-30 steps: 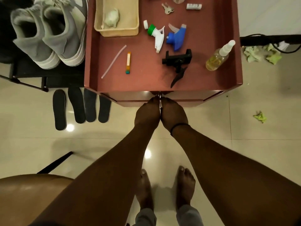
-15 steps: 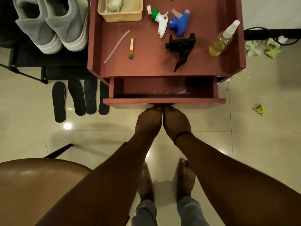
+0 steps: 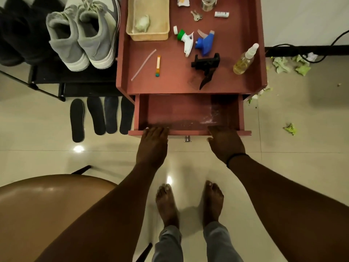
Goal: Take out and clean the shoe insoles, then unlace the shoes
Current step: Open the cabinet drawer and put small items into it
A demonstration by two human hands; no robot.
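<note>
Four insoles [image 3: 98, 116] lie on the floor beside the worktop [image 3: 188, 86], so taking out looks done. Shoes [image 3: 83, 36] on the rack are laced. Left hand [image 3: 152, 146] and right hand [image 3: 225, 142] rest flat on the open drawer [image 3: 188, 112] front, holding nothing.

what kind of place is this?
Probably a home room or entryway: glossy tiled floor, a small red cabinet cluttered with keys and spray heads, and sneakers on a shoe rack beside it.
</note>
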